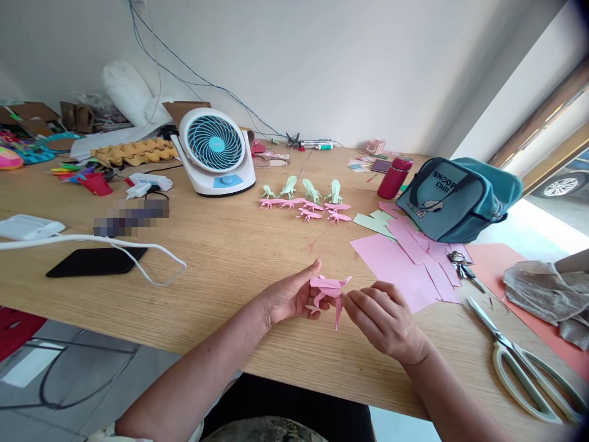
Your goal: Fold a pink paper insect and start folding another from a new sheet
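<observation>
A pink origami insect (pixel 327 284) with thin folded legs is held over the front of the wooden table. My left hand (pixel 294 299) supports it from the left, thumb up along its body and fingers curled beneath. My right hand (pixel 383 320) pinches one of its legs on the right side, fingertips pressed together. Farther back stand several green origami insects (pixel 311 190), with several pink origami insects (pixel 309 213) in front of them.
Pink paper sheets (pixel 396 267) lie to the right, beside scissors (pixel 515 362) and keys (pixel 459 261). A teal bag (pixel 453 199) and a red bottle (pixel 394 178) stand behind. Left are a fan (pixel 218 153), a white cable (pixel 161 250) and a black phone-like slab (pixel 96 263).
</observation>
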{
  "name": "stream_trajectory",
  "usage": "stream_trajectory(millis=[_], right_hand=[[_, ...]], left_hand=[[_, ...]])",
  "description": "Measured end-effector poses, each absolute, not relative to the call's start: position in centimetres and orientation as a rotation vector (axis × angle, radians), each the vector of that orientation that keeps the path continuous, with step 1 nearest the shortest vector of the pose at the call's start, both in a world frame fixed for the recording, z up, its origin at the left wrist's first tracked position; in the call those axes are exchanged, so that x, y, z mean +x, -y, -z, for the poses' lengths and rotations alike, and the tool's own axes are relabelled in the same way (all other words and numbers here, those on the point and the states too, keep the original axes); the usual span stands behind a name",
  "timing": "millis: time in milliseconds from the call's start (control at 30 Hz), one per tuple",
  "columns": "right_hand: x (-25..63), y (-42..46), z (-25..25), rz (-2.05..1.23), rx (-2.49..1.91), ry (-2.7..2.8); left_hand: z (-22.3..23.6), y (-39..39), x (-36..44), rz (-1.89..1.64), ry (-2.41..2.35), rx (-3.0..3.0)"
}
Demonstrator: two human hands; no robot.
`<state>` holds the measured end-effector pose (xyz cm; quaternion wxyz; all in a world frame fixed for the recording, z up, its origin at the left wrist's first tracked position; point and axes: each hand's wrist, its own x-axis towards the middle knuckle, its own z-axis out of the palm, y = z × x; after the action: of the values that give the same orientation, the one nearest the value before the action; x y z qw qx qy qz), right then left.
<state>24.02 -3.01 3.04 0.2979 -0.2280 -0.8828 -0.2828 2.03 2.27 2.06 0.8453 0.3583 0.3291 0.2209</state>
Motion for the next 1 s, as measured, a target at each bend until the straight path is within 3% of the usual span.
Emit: stream_trajectory(millis=[200, 333, 733, 1000], right_hand=[[24.1, 2.8, -2.6, 0.620, -0.718, 2.274], [23.8, 2.1, -2.1, 0.214, -0.895, 2.099], [23.2, 1.5, -1.6, -0.919, -1.194, 1.445], [23.2, 0.7, -1.7, -1.425, -1.094, 1.158]], left_hand=[[-2.2, -2.5, 1.8, -0.780, -1.060, 1.407], [-2.3, -2.4, 2.1, -0.961, -0.963, 1.590], [-2.8, -2.0, 2.5, -0.950, -0.740, 1.235], [-2.6, -1.6, 3.2, -1.091, -0.955, 1.730]])
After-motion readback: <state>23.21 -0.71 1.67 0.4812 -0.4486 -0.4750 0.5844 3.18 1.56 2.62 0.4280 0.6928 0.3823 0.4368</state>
